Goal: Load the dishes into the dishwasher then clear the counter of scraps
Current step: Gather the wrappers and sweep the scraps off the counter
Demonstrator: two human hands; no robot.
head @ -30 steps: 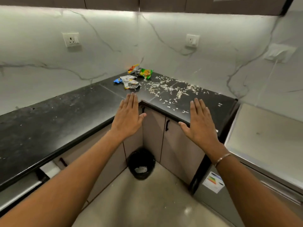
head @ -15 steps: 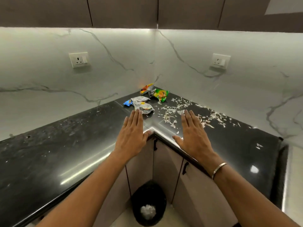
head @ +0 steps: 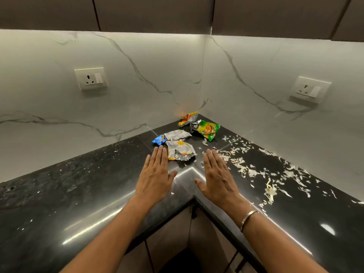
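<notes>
Two hands advanced over desk: left hand, right hand near wrappers; fingers straight, empty; scrap clearing probably starts.

One wide-angle view, worn on the person's head, looks forward and down into the inner corner of the black counter from close above its front edge. Behind the counter the marble walls fill the frame; dark cabinets edge the top.

Under-cabinet strip lights wall brightly; glare streaks on glossy black tabletop; wide-angle bending at edges; sharp.
</notes>
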